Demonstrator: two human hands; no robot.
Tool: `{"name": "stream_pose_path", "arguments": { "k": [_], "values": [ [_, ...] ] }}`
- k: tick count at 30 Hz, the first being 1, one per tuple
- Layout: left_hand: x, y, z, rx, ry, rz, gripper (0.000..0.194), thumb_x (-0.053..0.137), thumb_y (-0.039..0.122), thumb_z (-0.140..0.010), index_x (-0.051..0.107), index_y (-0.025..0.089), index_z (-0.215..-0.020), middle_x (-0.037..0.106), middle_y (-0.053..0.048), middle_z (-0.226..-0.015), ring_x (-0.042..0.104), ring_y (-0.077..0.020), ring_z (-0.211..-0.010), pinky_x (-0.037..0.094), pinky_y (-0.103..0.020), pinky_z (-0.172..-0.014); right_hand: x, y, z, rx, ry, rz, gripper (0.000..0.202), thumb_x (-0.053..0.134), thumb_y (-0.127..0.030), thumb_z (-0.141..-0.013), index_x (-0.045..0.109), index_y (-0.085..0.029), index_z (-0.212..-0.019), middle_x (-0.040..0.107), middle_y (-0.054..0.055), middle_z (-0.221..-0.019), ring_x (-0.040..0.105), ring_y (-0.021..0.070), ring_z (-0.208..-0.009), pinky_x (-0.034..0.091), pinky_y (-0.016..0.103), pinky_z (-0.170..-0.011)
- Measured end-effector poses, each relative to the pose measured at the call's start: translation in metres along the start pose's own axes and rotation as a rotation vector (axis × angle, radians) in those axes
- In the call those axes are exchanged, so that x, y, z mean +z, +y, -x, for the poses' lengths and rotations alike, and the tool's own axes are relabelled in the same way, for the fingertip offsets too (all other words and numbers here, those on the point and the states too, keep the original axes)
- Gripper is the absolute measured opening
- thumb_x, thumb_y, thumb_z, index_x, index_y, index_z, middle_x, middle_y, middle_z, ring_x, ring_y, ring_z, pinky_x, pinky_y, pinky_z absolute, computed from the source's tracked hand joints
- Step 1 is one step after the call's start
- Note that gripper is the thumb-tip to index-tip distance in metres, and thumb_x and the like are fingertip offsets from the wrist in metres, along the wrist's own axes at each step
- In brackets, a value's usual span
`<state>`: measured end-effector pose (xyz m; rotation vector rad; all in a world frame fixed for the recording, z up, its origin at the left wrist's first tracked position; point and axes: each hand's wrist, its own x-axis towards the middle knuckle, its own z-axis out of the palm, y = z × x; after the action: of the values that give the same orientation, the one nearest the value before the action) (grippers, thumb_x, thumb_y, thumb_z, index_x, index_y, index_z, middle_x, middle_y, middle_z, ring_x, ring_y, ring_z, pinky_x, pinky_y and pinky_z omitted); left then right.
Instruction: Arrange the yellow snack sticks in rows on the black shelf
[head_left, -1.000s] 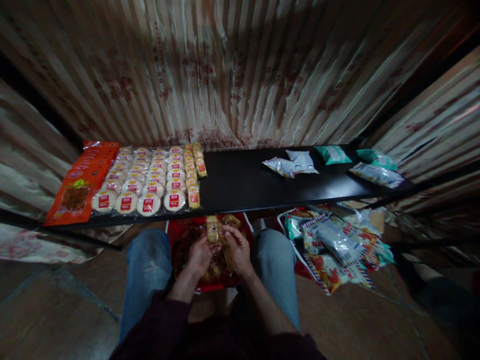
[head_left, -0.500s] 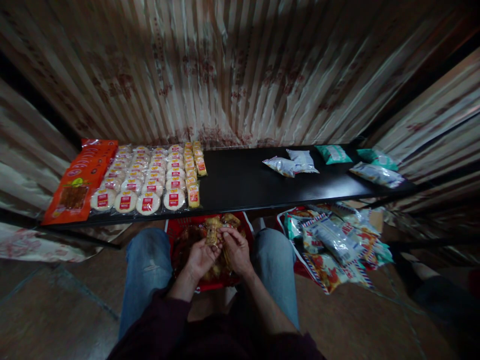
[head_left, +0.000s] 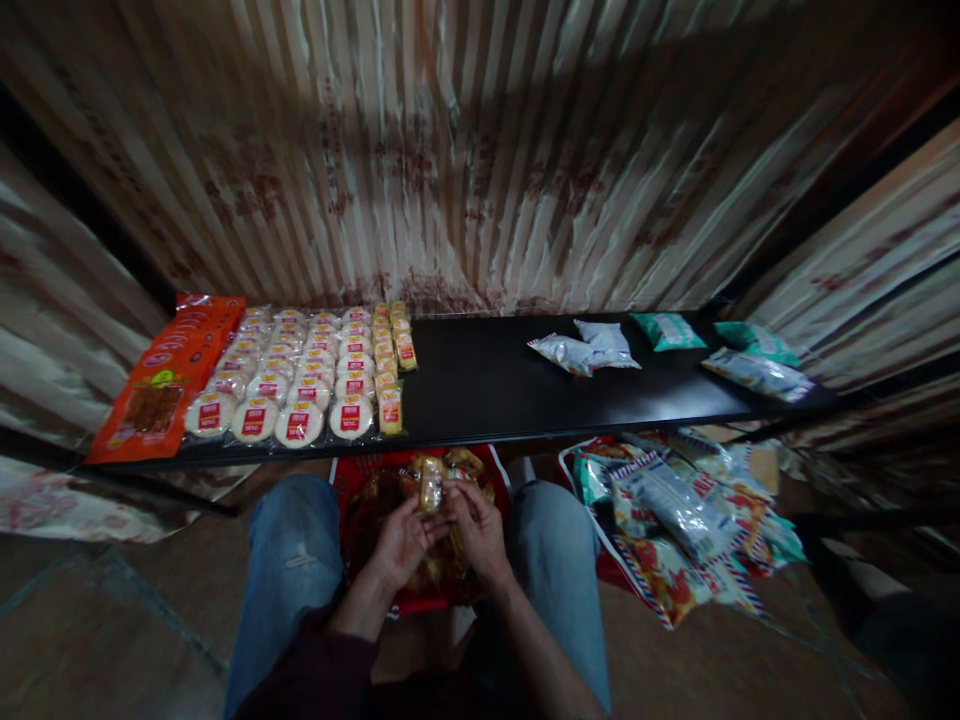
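Over a red basket (head_left: 495, 520) between the knees, my left hand (head_left: 405, 540) pinches a small yellow wrapped snack (head_left: 431, 484). My right hand (head_left: 477, 525) is closed at the snack's right side, fingertips against its wrapper. More wrapped snacks lie in the basket below. On the black shelf (head_left: 480, 390), rows of round white packed cakes (head_left: 304, 424) stand at the left, with columns of narrow yellow packs (head_left: 391, 408) beside them.
An orange packet (head_left: 180, 350) lies at the shelf's left end. Silver bags (head_left: 585, 347) and green bags (head_left: 667, 331) lie at its right. A second basket, heaped with snack bags (head_left: 675, 510), stands by the right knee. Curtains (head_left: 450, 150) hang behind.
The view has tilted slightly, so the shelf and baskets appear lower. The snack between my hands has turned a little, and both hands remain on it.
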<state>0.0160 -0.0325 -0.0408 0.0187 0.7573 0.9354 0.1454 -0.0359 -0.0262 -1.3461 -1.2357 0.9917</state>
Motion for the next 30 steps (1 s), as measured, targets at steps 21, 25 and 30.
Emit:
{"name": "stream_pose_path", "arguments": {
  "k": [21, 25, 30],
  "values": [
    [0.005, -0.008, 0.004, 0.734, 0.141, -0.945, 0.022, 0.057, 0.041, -0.079, 0.055, 0.020, -0.087, 0.063, -0.004, -0.090, 0.059, -0.0189, -0.089, 0.045, -0.033, -0.086, 0.001, -0.001, 0.006, 0.151, -0.044, 0.025, 0.039, 0.057, -0.051, -0.081, 0.066, -0.020, -0.103, 0.073, 0.008, -0.100, 0.069, 0.0240, -0.093, 0.057, 0.033, -0.081],
    [0.008, -0.011, 0.010, 0.827, 0.110, -1.047, 0.018, 0.051, 0.035, -0.083, 0.057, 0.020, -0.091, 0.064, -0.006, -0.093, 0.060, -0.0194, -0.092, 0.047, -0.034, -0.085, 0.003, 0.000, 0.005, 0.139, -0.028, -0.030, 0.037, 0.060, -0.049, -0.080, 0.064, -0.021, -0.104, 0.073, 0.006, -0.101, 0.068, 0.0233, -0.093, 0.056, 0.035, -0.083],
    [0.013, -0.014, 0.009, 0.958, 0.126, -1.106, 0.016, 0.048, 0.021, -0.081, 0.057, 0.020, -0.093, 0.063, -0.006, -0.093, 0.059, -0.0181, -0.088, 0.049, -0.034, -0.083, 0.001, 0.003, 0.002, 0.049, 0.034, 0.018, 0.034, 0.058, -0.047, -0.082, 0.067, -0.021, -0.102, 0.071, 0.007, -0.102, 0.066, 0.0217, -0.095, 0.053, 0.034, -0.087]
  ]
}}
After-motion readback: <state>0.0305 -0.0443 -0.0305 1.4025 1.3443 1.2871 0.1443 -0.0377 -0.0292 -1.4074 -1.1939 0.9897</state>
